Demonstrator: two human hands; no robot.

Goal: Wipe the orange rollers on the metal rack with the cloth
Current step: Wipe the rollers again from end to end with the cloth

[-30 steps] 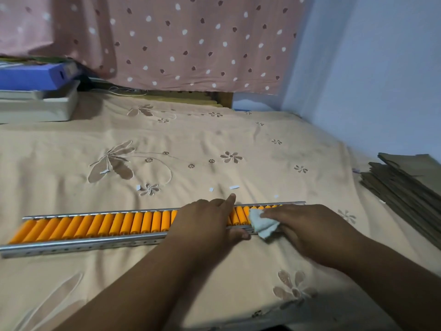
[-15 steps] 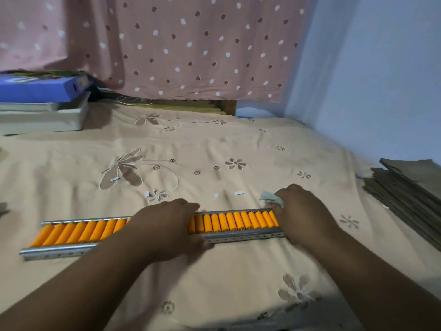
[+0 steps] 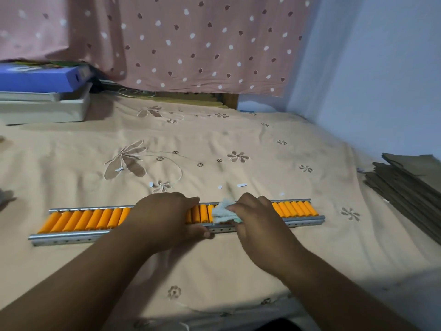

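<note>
A long metal rack (image 3: 66, 238) lies across the bed, filled with a row of orange rollers (image 3: 86, 219). My left hand (image 3: 164, 217) grips the rack near its middle, fingers over the far rail and thumb on the near rail. My right hand (image 3: 257, 216) presses a small pale cloth (image 3: 222, 212) onto the rollers just right of the left hand. More rollers show at the rack's right end (image 3: 296, 209). The rollers under both hands are hidden.
A beige flowered bedsheet (image 3: 214, 144) covers the surface. Stacked books and a blue box (image 3: 40, 91) sit at the back left. A pile of brown cardboard sheets (image 3: 410, 187) lies at the right. A dotted pink curtain hangs behind; small paper scraps (image 3: 241, 185) lie beyond the rack.
My right hand has slid the cloth leftward from the rack's right end toward the middle. My left hand keeps its hold on the rack.
</note>
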